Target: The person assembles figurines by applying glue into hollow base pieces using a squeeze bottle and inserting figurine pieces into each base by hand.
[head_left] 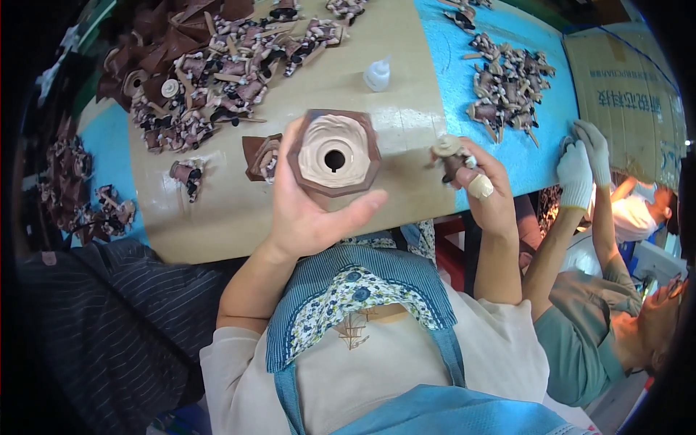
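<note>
My left hand (301,221) holds up a brown, many-sided piece (357,170) with a rippled beige inside. A dark, keyhole-shaped hole shows at its middle. Its fingers are mostly behind the piece, and the thumb reaches out to the right below it. In my right hand (494,196) is a small painted figurine (451,159) with a beige hat and brown body, pinched between thumb and fingers. The thumb wears a pale cover. The figurine and the brown piece are apart. Another brown and beige piece (255,156) lies on the table, partly hidden by my left hand.
Figurines (246,69) and dark brown pieces (170,43) are heaped at the far left. More figurines (511,90) lie on blue sheeting at right. A lone figurine (190,177) lies left; a white bottle (378,74) stands behind. A co-worker's gloved hands (580,167) are near a cardboard box (616,72).
</note>
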`<action>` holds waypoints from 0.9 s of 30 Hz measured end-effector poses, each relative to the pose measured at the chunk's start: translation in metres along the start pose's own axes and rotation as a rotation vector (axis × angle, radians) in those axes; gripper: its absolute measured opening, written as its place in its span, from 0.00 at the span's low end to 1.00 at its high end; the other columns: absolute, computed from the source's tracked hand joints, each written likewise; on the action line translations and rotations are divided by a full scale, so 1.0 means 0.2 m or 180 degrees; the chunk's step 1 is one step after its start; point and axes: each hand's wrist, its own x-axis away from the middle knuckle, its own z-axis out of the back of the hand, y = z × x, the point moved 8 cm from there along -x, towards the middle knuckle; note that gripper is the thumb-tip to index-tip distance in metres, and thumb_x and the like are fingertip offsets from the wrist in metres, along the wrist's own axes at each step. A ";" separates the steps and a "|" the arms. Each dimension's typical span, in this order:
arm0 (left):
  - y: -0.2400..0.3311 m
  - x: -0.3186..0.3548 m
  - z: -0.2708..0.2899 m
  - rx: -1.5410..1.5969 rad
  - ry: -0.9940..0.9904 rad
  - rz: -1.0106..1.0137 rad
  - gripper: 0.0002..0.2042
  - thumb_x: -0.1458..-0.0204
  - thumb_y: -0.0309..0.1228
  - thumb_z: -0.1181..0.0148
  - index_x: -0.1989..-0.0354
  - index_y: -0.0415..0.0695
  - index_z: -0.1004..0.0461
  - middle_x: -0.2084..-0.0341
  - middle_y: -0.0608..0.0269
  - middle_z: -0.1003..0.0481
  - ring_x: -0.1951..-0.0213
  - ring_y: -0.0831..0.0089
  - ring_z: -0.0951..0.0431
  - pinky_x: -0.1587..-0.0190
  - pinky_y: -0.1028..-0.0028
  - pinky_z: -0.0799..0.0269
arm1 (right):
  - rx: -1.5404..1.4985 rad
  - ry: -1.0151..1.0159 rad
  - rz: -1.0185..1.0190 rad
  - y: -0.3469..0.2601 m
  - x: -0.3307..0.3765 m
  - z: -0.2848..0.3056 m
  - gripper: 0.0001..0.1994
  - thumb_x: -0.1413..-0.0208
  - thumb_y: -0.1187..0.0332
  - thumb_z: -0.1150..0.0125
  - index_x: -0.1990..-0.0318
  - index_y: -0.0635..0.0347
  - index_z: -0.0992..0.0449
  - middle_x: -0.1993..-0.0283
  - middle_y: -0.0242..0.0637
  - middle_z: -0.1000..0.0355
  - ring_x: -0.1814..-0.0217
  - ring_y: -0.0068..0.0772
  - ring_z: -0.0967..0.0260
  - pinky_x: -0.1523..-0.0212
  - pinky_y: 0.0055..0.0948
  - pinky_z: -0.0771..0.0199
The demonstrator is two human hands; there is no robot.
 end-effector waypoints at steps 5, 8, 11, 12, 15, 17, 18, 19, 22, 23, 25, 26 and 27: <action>-0.04 0.00 -0.13 -0.0043 -0.0405 0.0276 0.33 0.67 0.23 0.24 0.51 0.37 0.37 0.59 0.61 0.27 0.56 0.75 0.26 0.50 0.74 0.31 | -0.0440 -0.0651 -0.0416 0.01 0.05 -0.21 0.11 0.44 0.69 0.48 0.56 0.66 0.28 0.66 0.29 0.30 0.65 0.18 0.38 0.64 0.20 0.37; -0.07 0.04 -0.15 0.0055 -0.0285 0.0543 0.28 0.65 0.23 0.24 0.55 0.38 0.33 0.59 0.59 0.25 0.57 0.75 0.25 0.52 0.73 0.29 | -0.0189 -0.0651 -0.0283 -0.02 0.06 -0.25 0.10 0.44 0.70 0.48 0.58 0.65 0.28 0.65 0.28 0.30 0.67 0.15 0.39 0.67 0.21 0.36; -0.08 0.04 -0.15 -0.0091 0.0005 0.0686 0.24 0.62 0.19 0.28 0.55 0.38 0.34 0.65 0.59 0.23 0.61 0.73 0.22 0.56 0.73 0.25 | 0.0883 -0.0363 0.0367 -0.09 0.04 -0.26 0.08 0.49 0.71 0.44 0.63 0.65 0.29 0.70 0.36 0.31 0.72 0.29 0.35 0.70 0.27 0.35; -0.08 0.04 -0.16 -0.0105 -0.0003 0.0693 0.24 0.62 0.19 0.28 0.55 0.38 0.34 0.65 0.59 0.23 0.61 0.73 0.22 0.56 0.73 0.25 | 0.1569 -0.0189 0.0842 -0.14 0.05 -0.27 0.08 0.51 0.72 0.43 0.64 0.65 0.30 0.71 0.40 0.32 0.73 0.36 0.34 0.71 0.30 0.35; -0.14 0.07 -0.14 0.0053 0.0314 0.0922 0.24 0.61 0.21 0.27 0.55 0.38 0.34 0.65 0.59 0.23 0.61 0.74 0.22 0.56 0.73 0.26 | 0.1955 -0.0053 0.1249 -0.17 0.07 -0.28 0.10 0.56 0.72 0.41 0.65 0.65 0.30 0.72 0.44 0.35 0.73 0.46 0.36 0.71 0.36 0.35; -0.17 0.08 -0.13 -0.0108 0.0293 0.1037 0.25 0.61 0.23 0.27 0.55 0.38 0.33 0.65 0.60 0.23 0.61 0.74 0.22 0.56 0.73 0.26 | 0.2283 0.0041 0.1545 -0.19 0.07 -0.28 0.10 0.56 0.72 0.41 0.65 0.65 0.30 0.72 0.43 0.35 0.73 0.46 0.37 0.71 0.36 0.35; -0.18 0.09 -0.13 -0.0112 0.0289 0.1037 0.25 0.61 0.23 0.27 0.55 0.38 0.33 0.65 0.60 0.23 0.61 0.74 0.22 0.56 0.73 0.26 | 0.2156 -0.0050 0.1551 -0.19 0.06 -0.27 0.11 0.57 0.72 0.40 0.65 0.64 0.30 0.72 0.42 0.34 0.72 0.45 0.37 0.70 0.36 0.35; -0.18 0.09 -0.13 -0.0082 0.0299 0.0974 0.25 0.60 0.23 0.27 0.55 0.38 0.33 0.65 0.60 0.23 0.61 0.74 0.23 0.56 0.73 0.26 | 0.2030 -0.0143 0.1558 -0.19 0.05 -0.27 0.11 0.58 0.72 0.39 0.65 0.64 0.29 0.71 0.42 0.33 0.71 0.44 0.36 0.69 0.36 0.35; -0.17 0.10 -0.13 0.0097 0.0366 0.0867 0.25 0.60 0.23 0.27 0.54 0.38 0.34 0.65 0.60 0.23 0.62 0.74 0.23 0.56 0.73 0.26 | 0.1497 0.0326 0.1441 -0.19 0.04 -0.22 0.14 0.60 0.72 0.37 0.64 0.64 0.28 0.70 0.39 0.32 0.67 0.40 0.36 0.65 0.33 0.34; -0.17 0.09 -0.13 0.0239 0.0419 0.0837 0.25 0.60 0.23 0.27 0.54 0.38 0.34 0.65 0.60 0.23 0.62 0.74 0.23 0.57 0.74 0.26 | 0.1509 0.0312 0.1453 -0.18 0.03 -0.21 0.14 0.60 0.72 0.37 0.64 0.64 0.28 0.70 0.39 0.32 0.67 0.40 0.36 0.65 0.33 0.34; -0.13 0.08 -0.14 0.0099 0.0237 0.0815 0.28 0.62 0.25 0.26 0.53 0.38 0.35 0.63 0.60 0.24 0.60 0.74 0.24 0.55 0.74 0.27 | 0.1617 0.0092 0.1905 -0.20 0.04 -0.21 0.14 0.58 0.70 0.35 0.62 0.63 0.28 0.69 0.37 0.31 0.64 0.35 0.36 0.62 0.31 0.34; -0.11 0.07 -0.14 -0.0051 0.0052 0.0800 0.30 0.64 0.26 0.24 0.52 0.38 0.36 0.61 0.60 0.25 0.58 0.75 0.25 0.53 0.74 0.29 | 0.1633 0.0081 0.1909 -0.19 0.03 -0.21 0.14 0.58 0.70 0.35 0.62 0.63 0.28 0.69 0.37 0.31 0.64 0.35 0.36 0.62 0.31 0.34; -0.10 0.06 -0.13 -0.0026 0.0059 0.0790 0.30 0.64 0.26 0.24 0.52 0.38 0.36 0.61 0.60 0.25 0.58 0.75 0.25 0.53 0.74 0.29 | 0.1119 0.0044 0.1843 -0.18 0.02 -0.18 0.13 0.56 0.70 0.35 0.63 0.63 0.28 0.68 0.37 0.31 0.63 0.34 0.36 0.61 0.31 0.35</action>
